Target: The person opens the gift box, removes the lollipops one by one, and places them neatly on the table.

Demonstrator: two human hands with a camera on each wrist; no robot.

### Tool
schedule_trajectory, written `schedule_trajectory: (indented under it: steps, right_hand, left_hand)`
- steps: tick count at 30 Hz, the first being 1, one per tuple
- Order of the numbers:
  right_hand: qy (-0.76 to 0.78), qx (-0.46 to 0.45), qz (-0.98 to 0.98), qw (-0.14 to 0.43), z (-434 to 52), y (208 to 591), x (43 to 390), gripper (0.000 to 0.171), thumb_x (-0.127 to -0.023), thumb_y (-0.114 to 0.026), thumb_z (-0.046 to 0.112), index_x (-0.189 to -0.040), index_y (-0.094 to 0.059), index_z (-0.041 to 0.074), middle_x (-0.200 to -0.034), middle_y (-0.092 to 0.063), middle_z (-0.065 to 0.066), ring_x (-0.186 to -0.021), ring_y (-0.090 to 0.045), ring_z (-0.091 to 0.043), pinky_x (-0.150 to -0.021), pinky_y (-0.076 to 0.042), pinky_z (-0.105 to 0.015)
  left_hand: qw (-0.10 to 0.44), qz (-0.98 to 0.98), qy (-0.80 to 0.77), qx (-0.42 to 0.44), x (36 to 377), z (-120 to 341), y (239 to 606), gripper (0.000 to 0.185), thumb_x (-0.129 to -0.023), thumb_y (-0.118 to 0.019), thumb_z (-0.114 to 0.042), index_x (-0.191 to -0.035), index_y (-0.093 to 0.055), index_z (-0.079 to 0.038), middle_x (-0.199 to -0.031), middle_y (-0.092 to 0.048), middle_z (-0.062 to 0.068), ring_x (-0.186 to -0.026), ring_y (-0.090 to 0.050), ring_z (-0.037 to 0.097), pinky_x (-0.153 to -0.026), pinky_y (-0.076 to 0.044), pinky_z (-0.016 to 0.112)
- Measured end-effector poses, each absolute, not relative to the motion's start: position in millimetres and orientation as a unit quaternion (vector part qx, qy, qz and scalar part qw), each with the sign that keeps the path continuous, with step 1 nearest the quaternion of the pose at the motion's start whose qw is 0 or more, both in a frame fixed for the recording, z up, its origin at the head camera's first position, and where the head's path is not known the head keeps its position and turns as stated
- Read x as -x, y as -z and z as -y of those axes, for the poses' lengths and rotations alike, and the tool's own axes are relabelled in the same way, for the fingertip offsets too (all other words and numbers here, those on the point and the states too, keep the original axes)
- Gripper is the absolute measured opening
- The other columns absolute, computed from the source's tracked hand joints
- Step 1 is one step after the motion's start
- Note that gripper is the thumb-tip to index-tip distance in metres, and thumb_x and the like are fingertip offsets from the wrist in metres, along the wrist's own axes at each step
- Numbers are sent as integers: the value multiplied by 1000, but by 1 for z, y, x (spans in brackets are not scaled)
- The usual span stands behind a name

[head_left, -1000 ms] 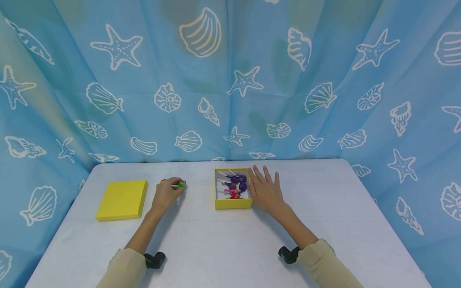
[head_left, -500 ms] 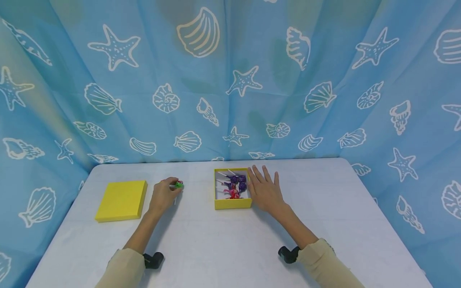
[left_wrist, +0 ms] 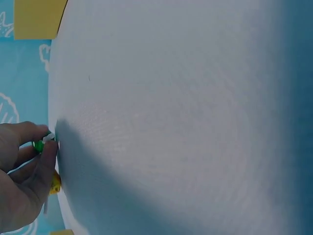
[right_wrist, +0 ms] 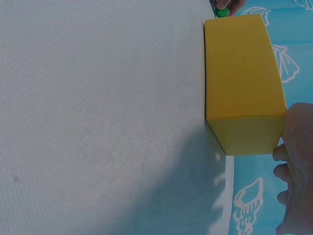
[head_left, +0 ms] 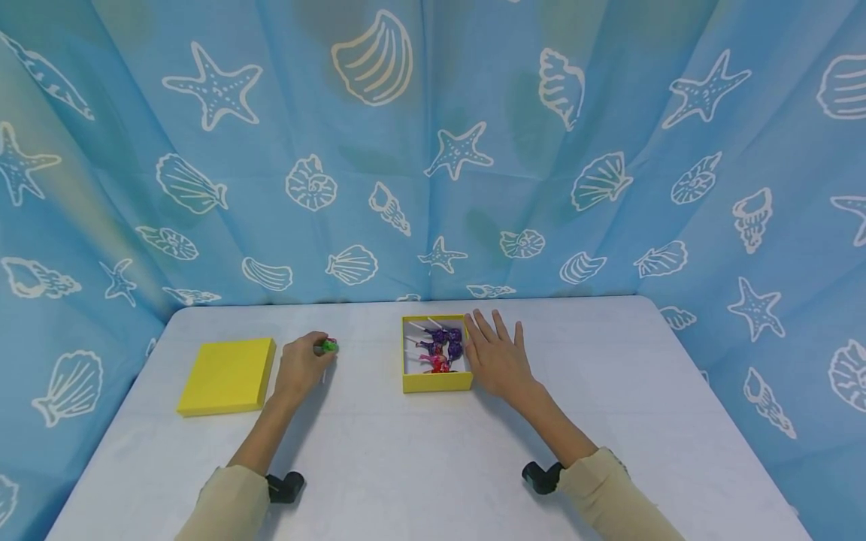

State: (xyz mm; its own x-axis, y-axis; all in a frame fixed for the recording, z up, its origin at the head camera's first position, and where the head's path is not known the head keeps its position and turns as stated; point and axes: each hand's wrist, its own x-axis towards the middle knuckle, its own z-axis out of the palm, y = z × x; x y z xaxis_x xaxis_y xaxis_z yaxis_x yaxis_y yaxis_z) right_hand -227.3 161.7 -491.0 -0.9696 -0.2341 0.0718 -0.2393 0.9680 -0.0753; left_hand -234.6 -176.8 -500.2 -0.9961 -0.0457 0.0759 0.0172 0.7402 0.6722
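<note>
My left hand pinches a green-wrapped lollipop between thumb and curled fingertips, just above the white table, between the yellow lid and the open yellow box. In the left wrist view the green head peeks out past my fingers; the thin white stick runs down under the hand. Judged handling: very light, hard candy head, crinkly wrapper that could slip, a stick that bends, so the better hold is on the stick close under the head. My right hand lies flat with fingers straight and spread, holding nothing, against the right wall of the box. Box contents: several lollipops, purple wrappers toward the back, red or pink toward the front, white sticks crossing; exact count unclear. The lid lies flat, well left of the box.
</note>
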Motion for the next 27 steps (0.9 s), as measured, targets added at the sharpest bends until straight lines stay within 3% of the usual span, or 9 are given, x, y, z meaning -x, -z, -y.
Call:
schedule_trajectory:
  steps: [14,27]
  right_hand:
    - [-53,-117,992,13,-161,486,225,57,-108,-33,37,-159,-24,14,-163,-20,-8,-150,-7,-36,-114,1,-65]
    - [-47,-120,991,21,-162,487,226,57,-108,-32,37,-159,-26,14,-163,-22,-8,-150,-12,-37,-114,-3,-66]
  left_hand:
    - [43,945,322,-27,234,174,496,37,-93,-68,-7,-128,-62,6,-119,-66,26,-103,-64,36,-90,-53,50]
    - [53,946,319,-20,234,176,495,39,-92,-70,-8,-126,-62,7,-119,-66,26,-107,-64,38,-89,-53,50]
